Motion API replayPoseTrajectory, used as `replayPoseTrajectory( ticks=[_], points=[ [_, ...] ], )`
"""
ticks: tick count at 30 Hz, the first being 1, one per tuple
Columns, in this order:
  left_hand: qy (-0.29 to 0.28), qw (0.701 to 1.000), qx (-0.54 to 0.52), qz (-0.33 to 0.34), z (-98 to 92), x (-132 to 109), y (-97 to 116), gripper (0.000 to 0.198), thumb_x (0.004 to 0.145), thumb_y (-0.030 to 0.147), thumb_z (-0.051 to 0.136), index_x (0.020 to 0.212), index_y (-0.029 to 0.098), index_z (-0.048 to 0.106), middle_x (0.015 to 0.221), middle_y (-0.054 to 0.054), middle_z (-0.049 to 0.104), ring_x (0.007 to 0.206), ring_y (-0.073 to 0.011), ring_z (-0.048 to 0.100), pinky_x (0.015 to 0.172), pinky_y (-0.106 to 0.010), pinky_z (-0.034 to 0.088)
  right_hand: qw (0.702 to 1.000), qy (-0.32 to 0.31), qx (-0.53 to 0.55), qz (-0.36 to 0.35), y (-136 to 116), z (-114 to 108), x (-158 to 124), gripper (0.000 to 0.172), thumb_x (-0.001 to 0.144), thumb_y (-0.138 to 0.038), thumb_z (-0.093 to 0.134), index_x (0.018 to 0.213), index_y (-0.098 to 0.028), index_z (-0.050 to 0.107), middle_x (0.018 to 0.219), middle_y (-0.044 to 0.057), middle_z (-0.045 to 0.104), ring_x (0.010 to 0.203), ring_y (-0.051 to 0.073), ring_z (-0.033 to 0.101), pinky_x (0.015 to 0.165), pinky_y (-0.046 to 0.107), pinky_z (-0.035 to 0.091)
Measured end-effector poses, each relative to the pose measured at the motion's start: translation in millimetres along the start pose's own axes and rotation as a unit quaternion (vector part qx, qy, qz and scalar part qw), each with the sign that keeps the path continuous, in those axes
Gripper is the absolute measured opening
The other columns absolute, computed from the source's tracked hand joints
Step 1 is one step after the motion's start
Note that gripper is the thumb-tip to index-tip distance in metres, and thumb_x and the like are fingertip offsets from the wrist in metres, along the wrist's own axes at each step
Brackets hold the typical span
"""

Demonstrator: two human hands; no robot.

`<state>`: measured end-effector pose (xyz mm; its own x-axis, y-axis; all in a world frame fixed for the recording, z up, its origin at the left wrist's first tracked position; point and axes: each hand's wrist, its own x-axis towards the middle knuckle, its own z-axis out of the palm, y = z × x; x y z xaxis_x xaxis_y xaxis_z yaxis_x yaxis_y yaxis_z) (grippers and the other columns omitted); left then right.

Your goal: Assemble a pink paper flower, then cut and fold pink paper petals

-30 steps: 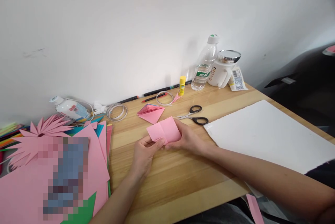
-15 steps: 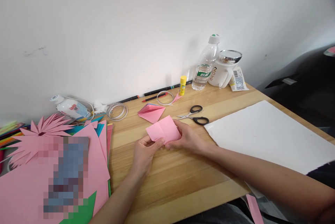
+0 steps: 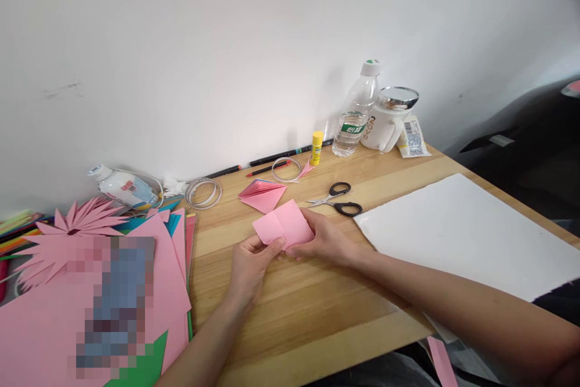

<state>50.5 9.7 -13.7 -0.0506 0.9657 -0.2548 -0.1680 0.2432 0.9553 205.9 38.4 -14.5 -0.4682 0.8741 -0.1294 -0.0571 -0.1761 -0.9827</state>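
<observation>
A small pink sheet of paper (image 3: 286,223) with a crease across it is held between both hands, low over the wooden table. My left hand (image 3: 254,263) pinches its lower left edge, thumb on top and fingers underneath. On the right side, my right hand (image 3: 324,239) grips the paper's edge with the thumb at the bottom and fingers behind. Just beyond the paper lies a stack of folded pink paper (image 3: 263,195). A pair of black-handled scissors (image 3: 338,198) rests open near my right hand.
A glue stick (image 3: 316,148), water bottle (image 3: 356,112) and white mug (image 3: 387,121) stand along the wall. Tape rolls (image 3: 203,192) and pens (image 3: 276,157) lie at the back. Coloured paper (image 3: 40,326) with a pleated pink piece covers the left; a white sheet (image 3: 466,236) the right.
</observation>
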Motion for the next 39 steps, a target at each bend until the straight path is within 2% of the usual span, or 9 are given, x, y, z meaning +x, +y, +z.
replayPoseTrajectory(
  ticks=[3, 7, 10, 16, 22, 29, 34, 39],
  points=[
    [-0.003, 1.000, -0.003, 0.000, -0.5, 0.3, -0.9, 0.015, 0.057, 0.023, 0.076, 0.064, 0.011, 0.069, 0.058, -0.002, 0.066, 0.053, -0.0103, 0.052, 0.052, -0.021, 0.040, 1.000, -0.019, 0.011, 0.000, 2.2, -2.7, 0.4, 0.042, 0.059, -0.020, 0.071, 0.096, -0.020, 0.052, 0.081, 0.000, 0.062, 0.066, 0.016, 0.060, 0.054, 0.026, 0.050],
    [0.001, 1.000, -0.016, 0.003, -1.3, 1.2, -0.5, 0.014, 0.057, 0.022, 0.076, 0.063, 0.012, 0.069, 0.057, -0.002, 0.065, 0.051, -0.0098, 0.051, 0.050, -0.021, 0.039, 0.998, -0.044, -0.020, -0.042, 7.4, -8.3, 2.8, 0.049, 0.055, -0.020, 0.074, 0.100, -0.020, 0.053, 0.094, 0.002, 0.063, 0.082, 0.019, 0.060, 0.068, 0.027, 0.049],
    [0.011, 1.000, -0.024, 0.008, -2.2, 2.6, 0.4, 0.014, 0.056, 0.022, 0.076, 0.063, 0.012, 0.069, 0.056, -0.001, 0.065, 0.049, -0.0087, 0.050, 0.050, -0.021, 0.039, 0.996, -0.047, -0.051, -0.052, 10.4, -10.6, 4.1, 0.053, 0.055, -0.019, 0.074, 0.103, -0.020, 0.052, 0.100, 0.003, 0.062, 0.088, 0.020, 0.059, 0.072, 0.028, 0.048],
    [0.008, 1.000, -0.019, 0.013, -3.8, 3.7, 0.4, 0.015, 0.057, 0.022, 0.076, 0.066, 0.011, 0.069, 0.057, -0.001, 0.064, 0.050, -0.0089, 0.050, 0.051, -0.021, 0.041, 0.998, -0.042, -0.043, -0.032, 5.5, -7.8, 1.3, 0.051, 0.058, -0.022, 0.073, 0.105, -0.020, 0.052, 0.100, 0.003, 0.063, 0.088, 0.020, 0.059, 0.071, 0.027, 0.048],
    [-0.007, 1.000, -0.030, 0.003, -1.7, 2.2, -0.4, 0.013, 0.058, 0.021, 0.075, 0.064, 0.011, 0.068, 0.057, -0.001, 0.064, 0.051, -0.0082, 0.051, 0.051, -0.019, 0.040, 0.999, -0.023, -0.018, 0.013, -1.0, -2.6, -1.1, 0.044, 0.059, -0.024, 0.070, 0.098, -0.018, 0.052, 0.082, 0.001, 0.063, 0.065, 0.016, 0.059, 0.059, 0.027, 0.048],
    [-0.007, 0.999, -0.034, -0.007, -2.1, 1.7, -1.1, 0.014, 0.057, 0.020, 0.076, 0.064, 0.011, 0.069, 0.057, -0.002, 0.065, 0.053, -0.0092, 0.052, 0.051, -0.020, 0.041, 0.991, 0.001, -0.127, -0.041, 1.6, -4.5, 0.7, 0.040, 0.061, -0.024, 0.069, 0.098, -0.017, 0.055, 0.095, 0.004, 0.063, 0.083, 0.021, 0.058, 0.069, 0.027, 0.047],
    [-0.007, 1.000, -0.020, -0.002, -3.2, 1.2, -1.7, 0.014, 0.057, 0.022, 0.076, 0.063, 0.011, 0.069, 0.057, -0.002, 0.065, 0.052, -0.0093, 0.053, 0.051, -0.020, 0.041, 0.990, 0.000, -0.133, -0.044, -2.4, -2.7, -0.9, 0.038, 0.063, -0.021, 0.067, 0.099, -0.016, 0.056, 0.093, 0.004, 0.064, 0.081, 0.020, 0.058, 0.067, 0.026, 0.047],
    [-0.001, 1.000, -0.014, 0.001, -1.7, 0.4, -1.2, 0.015, 0.056, 0.023, 0.076, 0.063, 0.011, 0.069, 0.057, -0.001, 0.066, 0.051, -0.0085, 0.052, 0.051, -0.019, 0.041, 0.995, -0.017, -0.093, -0.028, 1.3, -2.5, 0.0, 0.037, 0.063, -0.027, 0.069, 0.096, -0.015, 0.057, 0.092, 0.004, 0.064, 0.080, 0.019, 0.058, 0.066, 0.026, 0.047]
  ],
)
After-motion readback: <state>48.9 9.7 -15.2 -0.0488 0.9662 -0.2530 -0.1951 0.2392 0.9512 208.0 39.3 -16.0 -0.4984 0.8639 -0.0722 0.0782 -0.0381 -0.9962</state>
